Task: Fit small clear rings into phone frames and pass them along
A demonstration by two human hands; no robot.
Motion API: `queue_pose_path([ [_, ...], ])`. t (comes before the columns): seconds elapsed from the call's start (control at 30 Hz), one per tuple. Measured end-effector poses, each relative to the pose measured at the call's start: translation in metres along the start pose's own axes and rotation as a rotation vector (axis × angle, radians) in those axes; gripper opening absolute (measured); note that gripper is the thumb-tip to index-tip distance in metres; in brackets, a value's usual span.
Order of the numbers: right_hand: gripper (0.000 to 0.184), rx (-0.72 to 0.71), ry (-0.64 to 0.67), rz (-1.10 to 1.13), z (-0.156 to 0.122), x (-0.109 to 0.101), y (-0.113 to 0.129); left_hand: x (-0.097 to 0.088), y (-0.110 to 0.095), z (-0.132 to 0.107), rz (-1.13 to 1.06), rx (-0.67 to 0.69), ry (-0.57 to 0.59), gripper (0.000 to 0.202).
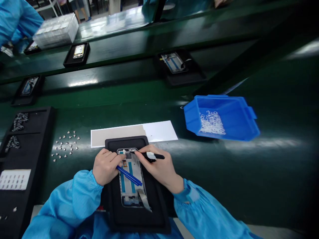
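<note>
Head view: at the bench's [211, 172] near edge, phone frame [135, 167] lies face-up inside black tray [157, 215], toward the tray's far edge, a loose flex strip [144, 199] hanging over the frame's near right corner. Left hand [106, 166], grip closed round a blue tool [129, 176] slanting over the frame, has a fingertip at the frame's far end; right hand [160, 167], grip pinching a black tool [158, 156], works the same end. White-bordered card [160, 131] sits at the tray's far edge, blue bin [239, 124] beyond its far right corner.
</note>
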State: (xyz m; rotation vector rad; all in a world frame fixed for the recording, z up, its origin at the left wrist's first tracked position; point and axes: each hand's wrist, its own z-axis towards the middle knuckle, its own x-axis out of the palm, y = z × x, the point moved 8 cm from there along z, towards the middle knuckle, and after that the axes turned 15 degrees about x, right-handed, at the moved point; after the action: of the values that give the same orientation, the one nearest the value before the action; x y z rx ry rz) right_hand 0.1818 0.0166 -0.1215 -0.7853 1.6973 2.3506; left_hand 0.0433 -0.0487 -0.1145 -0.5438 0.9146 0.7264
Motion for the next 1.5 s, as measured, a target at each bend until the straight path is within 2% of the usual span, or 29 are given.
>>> queue_pose_path([
  [0.2,0.012,0.249,-0.073,0.192,0.006,-0.008,-0.026,0.004,-0.003,0.004,0.021,0.029,0.060,0.035],
  [0.5,0.016,0.372,-0.036,0.303,0.003,0.000,-0.040,0.019,-0.002,0.003,0.061,-0.009,0.224,0.042],
  [0.67,0.017,0.373,-0.016,0.319,0.005,0.000,-0.039,0.022,0.001,0.005,0.027,-0.077,0.293,0.042],
  [0.83,0.019,0.275,-0.013,0.289,0.004,-0.004,-0.027,0.023,0.005,0.008,-0.023,-0.138,0.311,0.046],
  [0.9,0.023,0.160,-0.019,0.208,0.003,-0.004,-0.017,0.018,0.005,0.007,-0.064,-0.144,0.246,0.044],
  [0.97,0.027,0.016,-0.017,0.070,0.002,0.000,-0.008,0.010,0.006,0.004,-0.123,-0.146,0.122,0.042],
  [1.03,0.026,-0.065,0.003,-0.074,0.002,0.009,-0.005,-0.001,0.009,0.000,-0.121,-0.174,0.003,0.038],
  [1.13,0.021,-0.047,0.047,-0.187,0.007,0.020,-0.010,-0.008,0.016,-0.006,-0.009,-0.234,-0.044,0.029],
  [1.3,0.018,-0.038,0.064,-0.123,0.009,0.018,-0.002,-0.001,0.028,-0.012,0.025,-0.361,0.042,0.029],
  [1.43,0.007,0.067,0.048,0.127,0.006,0.005,-0.001,0.005,0.030,-0.017,-0.204,-0.472,0.110,0.046],
  [1.5,0.011,0.168,0.043,0.291,0.006,0.001,-0.007,0.010,0.027,-0.017,-0.409,-0.522,0.142,0.052],
])
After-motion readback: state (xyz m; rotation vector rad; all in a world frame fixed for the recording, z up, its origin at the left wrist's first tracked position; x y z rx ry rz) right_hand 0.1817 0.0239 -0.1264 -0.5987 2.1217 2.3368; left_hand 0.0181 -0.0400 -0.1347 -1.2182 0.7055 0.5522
